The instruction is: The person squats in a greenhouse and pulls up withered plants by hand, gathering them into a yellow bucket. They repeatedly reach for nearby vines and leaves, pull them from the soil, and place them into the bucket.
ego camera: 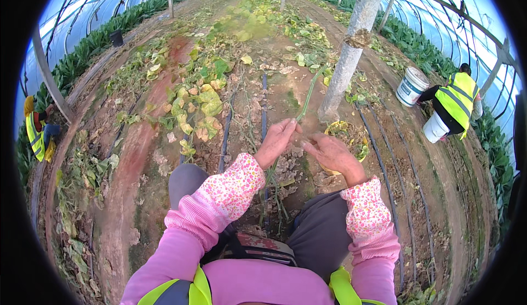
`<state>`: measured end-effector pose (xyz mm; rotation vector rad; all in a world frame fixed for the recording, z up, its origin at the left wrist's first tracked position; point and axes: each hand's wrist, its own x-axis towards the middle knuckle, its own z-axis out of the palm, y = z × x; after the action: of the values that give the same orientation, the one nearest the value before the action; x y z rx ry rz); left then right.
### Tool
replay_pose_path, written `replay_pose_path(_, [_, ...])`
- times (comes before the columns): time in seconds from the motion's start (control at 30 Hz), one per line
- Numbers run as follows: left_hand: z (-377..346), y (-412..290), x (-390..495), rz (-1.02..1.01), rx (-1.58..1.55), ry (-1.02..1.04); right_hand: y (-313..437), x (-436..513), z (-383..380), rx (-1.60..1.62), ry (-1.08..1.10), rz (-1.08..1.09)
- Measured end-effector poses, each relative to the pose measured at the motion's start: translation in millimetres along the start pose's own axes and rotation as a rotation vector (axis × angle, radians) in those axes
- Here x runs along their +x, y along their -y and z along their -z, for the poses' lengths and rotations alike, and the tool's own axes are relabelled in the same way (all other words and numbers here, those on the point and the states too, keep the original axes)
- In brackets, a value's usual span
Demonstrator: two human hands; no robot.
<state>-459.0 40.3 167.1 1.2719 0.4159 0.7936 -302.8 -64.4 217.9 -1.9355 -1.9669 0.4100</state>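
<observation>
A long green plant stem [311, 87] runs up and away from my left hand [278, 140], whose thumb and fingers pinch it. Below that hand more green stems hang between my knees towards the soil. My right hand [334, 155] is just to the right, fingers partly curled and close to the left fingertips; whether it touches anything thin is unclear. Behind the right hand lies a yellow ring-shaped rim [365, 143] with wilted leaves in it, partly hidden by the hand. Yellowing vine leaves [210, 101] lie on the ground ahead to the left.
A concrete post [350, 62] rises just beyond my right hand. Black drip hoses [264, 99] run along the soil. At right, a person in a yellow vest [458, 97] is beside a white bucket [411, 86]; another person [36, 134] crouches at far left. Plastic greenhouse walls curve around.
</observation>
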Motion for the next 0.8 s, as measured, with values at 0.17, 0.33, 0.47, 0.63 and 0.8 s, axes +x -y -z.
replay_pose_path(0.17, [-9.8, -68.0, 20.1, -0.101, -0.307, -0.054, 22.5, 0.1, -18.4, 0.627, 0.082, 0.148])
replay_pose_path(0.33, [5.0, -92.6, 39.6, -0.116, -0.354, 0.006, 34.4, 24.2, -42.3, 0.995, 0.065, -0.054])
replay_pose_path(0.47, [76.1, -73.7, 84.8, -0.1, -0.066, -0.104, 16.3, 54.5, -29.1, 1.102, -0.26, -0.133])
replay_pose_path(0.63, [224.1, 45.4, 104.0, 0.239, -0.141, -0.732, -24.5, 73.4, -1.1, 1.187, -0.401, -0.287])
replay_pose_path(0.8, [271.4, 230.1, 67.7, 0.762, -0.058, -0.801, -40.2, 66.6, -9.0, 1.091, -0.268, -0.34])
